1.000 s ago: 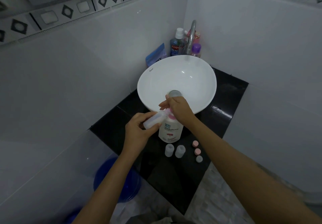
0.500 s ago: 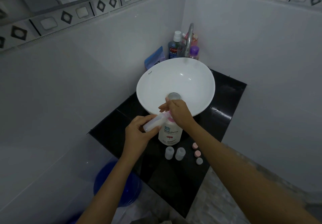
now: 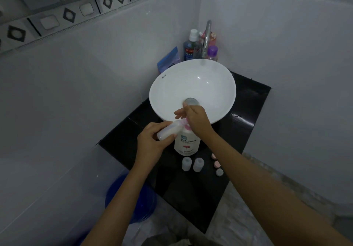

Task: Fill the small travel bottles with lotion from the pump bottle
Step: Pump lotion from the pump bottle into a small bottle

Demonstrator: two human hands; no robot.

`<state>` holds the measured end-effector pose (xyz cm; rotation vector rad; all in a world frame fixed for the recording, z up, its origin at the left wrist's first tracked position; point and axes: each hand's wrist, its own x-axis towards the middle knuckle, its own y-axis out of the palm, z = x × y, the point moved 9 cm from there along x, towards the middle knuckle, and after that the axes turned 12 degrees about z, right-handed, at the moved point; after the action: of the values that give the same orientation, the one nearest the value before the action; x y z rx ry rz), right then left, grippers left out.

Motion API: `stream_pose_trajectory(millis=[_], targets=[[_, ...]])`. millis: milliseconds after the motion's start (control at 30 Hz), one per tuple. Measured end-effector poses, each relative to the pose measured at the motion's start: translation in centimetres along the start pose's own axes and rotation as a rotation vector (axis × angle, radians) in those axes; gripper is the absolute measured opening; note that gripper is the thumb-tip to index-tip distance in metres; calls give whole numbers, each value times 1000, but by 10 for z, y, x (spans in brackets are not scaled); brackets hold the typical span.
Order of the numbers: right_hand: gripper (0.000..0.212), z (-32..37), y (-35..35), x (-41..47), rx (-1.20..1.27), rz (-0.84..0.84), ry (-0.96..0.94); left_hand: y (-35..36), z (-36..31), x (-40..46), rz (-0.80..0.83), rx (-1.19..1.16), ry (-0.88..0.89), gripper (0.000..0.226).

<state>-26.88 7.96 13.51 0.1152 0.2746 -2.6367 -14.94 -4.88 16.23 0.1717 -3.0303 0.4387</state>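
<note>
A white pump bottle (image 3: 187,142) with a pink pump stands on the black counter (image 3: 191,192) in front of the basin. My right hand (image 3: 196,120) rests on top of its pump head, covering it. My left hand (image 3: 152,144) holds a small translucent travel bottle (image 3: 169,130) tilted, its mouth at the pink spout. Two more small travel bottles (image 3: 192,164) stand uncapped just in front of the pump bottle. Two pink caps and a grey cap (image 3: 217,164) lie to their right.
A white bowl basin (image 3: 210,85) sits behind, with a chrome tap (image 3: 207,35), a mouthwash bottle (image 3: 190,48), a purple-capped bottle (image 3: 212,52) and a blue packet (image 3: 169,60) in the corner. White tiled walls close both sides. A blue bucket (image 3: 131,201) stands below left of the counter.
Both hands keep the same hold on the pump bottle and the travel bottle. Only the view has shifted slightly.
</note>
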Motion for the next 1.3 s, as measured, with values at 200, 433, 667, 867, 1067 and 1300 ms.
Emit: stream_pose_trajectory(millis=[200,433,667,867,1067,1300], targets=[[42,19,-2,1,-135,101,-46,-1,-3,1,-4,-14,14,38],[43,14,-2,4,-23,69,-54,-3,-1,4,5,-16,11,40],[42,1,2,3,-66,77,4,0,5,2,18,-3,-16,40],[43,19,-1,1,-41,110,-16,-4,-3,4,4,-30,11,40],[43,9,-2,2,-33,26,-21,-1,2,3,5,-32,-1,41],[43,-1,2,2,-60,58,38,1,13,1,14,-47,-41,41]])
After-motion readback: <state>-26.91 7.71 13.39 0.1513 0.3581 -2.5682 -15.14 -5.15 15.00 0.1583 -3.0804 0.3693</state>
